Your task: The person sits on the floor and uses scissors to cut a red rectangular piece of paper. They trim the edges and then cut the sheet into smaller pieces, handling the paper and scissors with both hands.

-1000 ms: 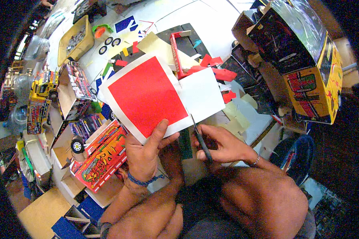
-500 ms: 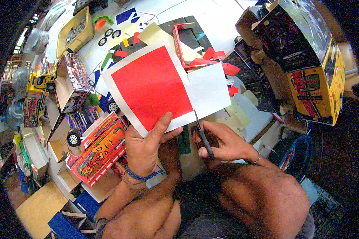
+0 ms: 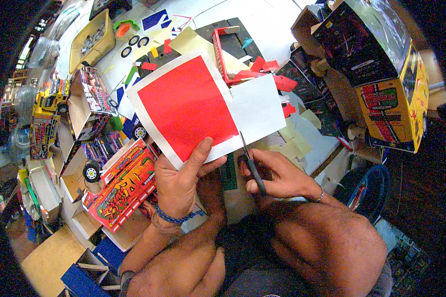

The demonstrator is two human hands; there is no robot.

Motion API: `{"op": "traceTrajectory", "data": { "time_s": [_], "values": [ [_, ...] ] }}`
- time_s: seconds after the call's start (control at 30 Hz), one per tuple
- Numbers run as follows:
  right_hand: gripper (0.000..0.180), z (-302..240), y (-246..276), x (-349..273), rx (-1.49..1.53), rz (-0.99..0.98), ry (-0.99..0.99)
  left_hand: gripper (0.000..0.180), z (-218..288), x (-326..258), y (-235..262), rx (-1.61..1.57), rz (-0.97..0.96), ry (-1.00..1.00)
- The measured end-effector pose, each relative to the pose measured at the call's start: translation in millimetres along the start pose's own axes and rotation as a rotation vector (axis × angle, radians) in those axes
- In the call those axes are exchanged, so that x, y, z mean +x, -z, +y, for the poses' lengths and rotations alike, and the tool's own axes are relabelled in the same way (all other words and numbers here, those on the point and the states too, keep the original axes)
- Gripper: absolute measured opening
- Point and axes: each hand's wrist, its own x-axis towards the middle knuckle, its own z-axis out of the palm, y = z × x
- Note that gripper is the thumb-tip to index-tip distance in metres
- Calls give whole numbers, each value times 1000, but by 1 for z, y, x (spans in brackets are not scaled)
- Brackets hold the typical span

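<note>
My left hand pinches the lower edge of a white sheet with a large red square on it, thumb on top. In my right hand is a pair of scissors with dark handles. Their blades point away from me and meet the sheet's lower edge, close to the red square's right corner. A notch shows in the sheet's upper edge, where the red area meets the white part. Beneath the sheet lie red scraps and a red frame-like piece.
To the left stand a red decorated toy truck body, a yellow toy truck and a loose wheel. Further back are a yellow tray and several small wheels. A large yellow-and-black box body stands at the right.
The scissors' blades have moved slightly up along the sheet, beside the red square's corner. My left hand and the sheet have hardly moved.
</note>
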Motion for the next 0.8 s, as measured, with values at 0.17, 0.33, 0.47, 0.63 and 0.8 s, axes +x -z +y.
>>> {"op": "traceTrajectory", "data": {
  "time_s": [0.17, 0.33, 0.47, 0.63, 0.8],
  "values": [
    [51, 0, -1, -2, 19, -6, -71, 27, 1, 1, 0, 6, -7, 18],
    [45, 2, -1, -3, 24, -1, -87, 28, 0, 2, 1, -16, -2, 19],
    [42, 2, -3, -4, 48, 38, -40, 37, -2, 3, 1, 0, 20, 41],
    [41, 3, -1, -5, 7, 30, -81, 28, 0, 2, 1, -6, 15, 55],
    [39, 4, -4, -5, 81, 65, -42, 30, 1, 2, -2, -5, 23, 52]
  ]
}}
